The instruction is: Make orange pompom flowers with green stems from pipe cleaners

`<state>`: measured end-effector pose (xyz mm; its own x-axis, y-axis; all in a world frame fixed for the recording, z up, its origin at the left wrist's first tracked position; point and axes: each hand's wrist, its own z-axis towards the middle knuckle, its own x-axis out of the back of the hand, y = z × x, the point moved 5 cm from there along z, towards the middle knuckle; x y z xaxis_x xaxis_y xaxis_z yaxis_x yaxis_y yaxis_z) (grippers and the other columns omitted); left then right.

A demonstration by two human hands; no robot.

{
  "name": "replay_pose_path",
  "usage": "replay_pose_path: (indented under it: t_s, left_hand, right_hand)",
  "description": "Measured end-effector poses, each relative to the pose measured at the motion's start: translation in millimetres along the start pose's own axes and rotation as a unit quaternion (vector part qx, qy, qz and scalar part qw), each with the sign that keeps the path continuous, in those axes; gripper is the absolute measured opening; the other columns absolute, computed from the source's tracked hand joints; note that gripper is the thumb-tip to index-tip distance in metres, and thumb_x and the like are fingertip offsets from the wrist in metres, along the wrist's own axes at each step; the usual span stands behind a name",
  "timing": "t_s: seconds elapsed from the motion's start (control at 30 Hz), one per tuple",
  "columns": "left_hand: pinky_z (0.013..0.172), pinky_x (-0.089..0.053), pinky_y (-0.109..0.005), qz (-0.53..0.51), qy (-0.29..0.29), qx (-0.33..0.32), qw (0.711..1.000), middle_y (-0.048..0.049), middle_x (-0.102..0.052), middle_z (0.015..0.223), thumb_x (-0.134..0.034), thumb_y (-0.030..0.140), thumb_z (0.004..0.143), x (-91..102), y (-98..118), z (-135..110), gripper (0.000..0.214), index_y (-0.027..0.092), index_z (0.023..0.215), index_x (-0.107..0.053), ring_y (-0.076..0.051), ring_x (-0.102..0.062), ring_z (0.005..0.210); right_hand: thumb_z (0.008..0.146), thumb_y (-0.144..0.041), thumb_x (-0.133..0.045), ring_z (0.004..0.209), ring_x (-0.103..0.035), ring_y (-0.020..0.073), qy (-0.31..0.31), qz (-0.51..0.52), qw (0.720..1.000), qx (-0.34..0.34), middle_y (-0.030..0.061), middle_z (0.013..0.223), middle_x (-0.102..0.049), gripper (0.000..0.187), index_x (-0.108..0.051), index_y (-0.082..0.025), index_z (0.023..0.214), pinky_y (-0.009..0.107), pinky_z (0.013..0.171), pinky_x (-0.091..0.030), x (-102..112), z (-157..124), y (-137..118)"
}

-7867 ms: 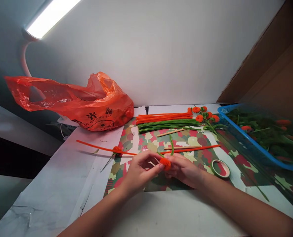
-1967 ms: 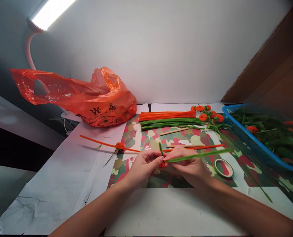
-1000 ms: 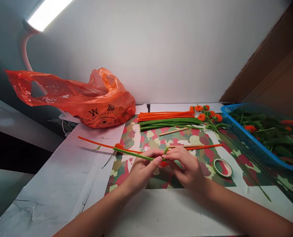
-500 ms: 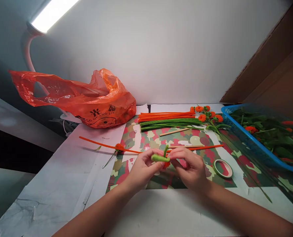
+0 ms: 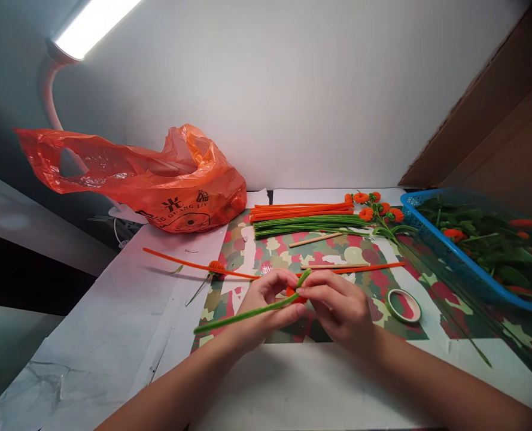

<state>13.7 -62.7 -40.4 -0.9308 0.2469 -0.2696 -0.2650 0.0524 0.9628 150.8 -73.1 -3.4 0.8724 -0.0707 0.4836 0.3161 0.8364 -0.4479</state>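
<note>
My left hand (image 5: 266, 308) and my right hand (image 5: 340, 302) meet over the patterned mat, fingers closed around a small piece of work. Between the fingertips shows a bit of orange pipe cleaner flower (image 5: 291, 293), mostly hidden by the fingers. A green pipe cleaner (image 5: 243, 316) runs from it across my left hand toward the lower left, and its short end sticks up between the hands. My right thumb and fingers pinch the green pipe cleaner beside the orange piece. Beyond the hands lies a long orange pipe cleaner (image 5: 180, 261), its middle hidden behind them.
Orange pipe cleaners (image 5: 301, 211) and green pipe cleaners (image 5: 310, 225) lie bundled at the back. A tape roll (image 5: 392, 311) rests right of my hands. Further right are finished orange flowers (image 5: 367, 214) and a blue basket (image 5: 472, 272). A red plastic bag (image 5: 189, 203) stands back left.
The long end of the green pipe cleaner has swung from pointing toward the camera to lying toward the lower left across my left hand. Both hands stay nearly in place.
</note>
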Motion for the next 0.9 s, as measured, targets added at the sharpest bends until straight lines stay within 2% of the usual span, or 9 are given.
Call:
replay_pose_path:
  t_s: [0.17,0.37,0.6,0.77,0.83,0.9]
  left_hand:
    - [0.058,-0.043,-0.021,0.033,-0.007,0.01,0.999,-0.0015,-0.053,0.086,-0.067,0.03,0.078,0.0,3.3,-1.0,0.015,0.017,0.078,-0.06,-0.01,-0.052,0.068]
    - [0.068,-0.045,-0.024,0.077,-0.028,-0.019,0.996,-0.0026,-0.056,0.086,-0.063,0.028,0.08,-1.5,10.7,0.5,0.011,0.017,0.079,-0.06,-0.013,-0.054,0.076]
    - [0.072,-0.043,-0.025,0.164,-0.036,-0.07,0.983,-0.0043,-0.056,0.088,-0.058,0.024,0.084,-0.6,17.7,-0.1,0.01,0.018,0.076,-0.057,-0.016,-0.053,0.083]
    - [0.078,-0.044,-0.029,0.234,0.005,-0.122,0.965,-0.0048,-0.058,0.088,-0.058,0.021,0.084,-0.3,24.4,-5.1,0.01,0.019,0.074,-0.058,-0.017,-0.054,0.086]
    - [0.078,-0.045,-0.029,0.244,0.025,-0.131,0.961,-0.0052,-0.058,0.09,-0.06,0.021,0.082,0.4,24.5,-7.1,0.007,0.019,0.076,-0.058,-0.018,-0.055,0.088]
    - [0.071,-0.047,-0.028,0.207,0.028,-0.085,0.974,-0.0051,-0.058,0.093,-0.062,0.024,0.082,1.4,18.0,-7.0,0.007,0.019,0.081,-0.057,-0.017,-0.056,0.084]
  right_hand:
    - [0.083,-0.004,-0.046,0.076,-0.064,0.0162,0.012,0.01,1.0,-0.001,0.0067,0.086,-0.066,0.029,-0.064,-0.022,0.097,0.026,0.063,-0.053,1.0,0.6,-0.1]
    - [0.082,-0.003,-0.05,0.078,-0.065,0.0164,0.036,0.058,0.997,-0.022,0.0041,0.086,-0.068,0.031,-0.058,-0.024,0.104,0.028,0.065,-0.054,1.0,-3.6,2.1]
    - [0.082,-0.007,-0.055,0.076,-0.064,0.0162,0.048,0.104,0.987,-0.115,0.0017,0.081,-0.066,0.02,-0.057,-0.024,0.092,0.029,0.069,-0.053,-2.5,-6.8,9.6]
    - [0.081,-0.011,-0.06,0.077,-0.064,0.0166,0.061,0.105,0.979,-0.161,0.0009,0.078,-0.066,0.014,-0.057,-0.024,0.087,0.032,0.073,-0.053,-3.7,-6.0,13.5]
    - [0.081,-0.009,-0.058,0.078,-0.064,0.0168,0.064,0.096,0.983,-0.146,0.0013,0.079,-0.066,0.016,-0.057,-0.023,0.087,0.032,0.073,-0.053,-1.7,-5.7,12.5]
    - [0.081,-0.006,-0.053,0.078,-0.065,0.0163,0.063,0.08,0.991,-0.09,0.002,0.08,-0.067,0.019,-0.056,-0.023,0.088,0.03,0.069,-0.053,1.3,-4.9,8.0]
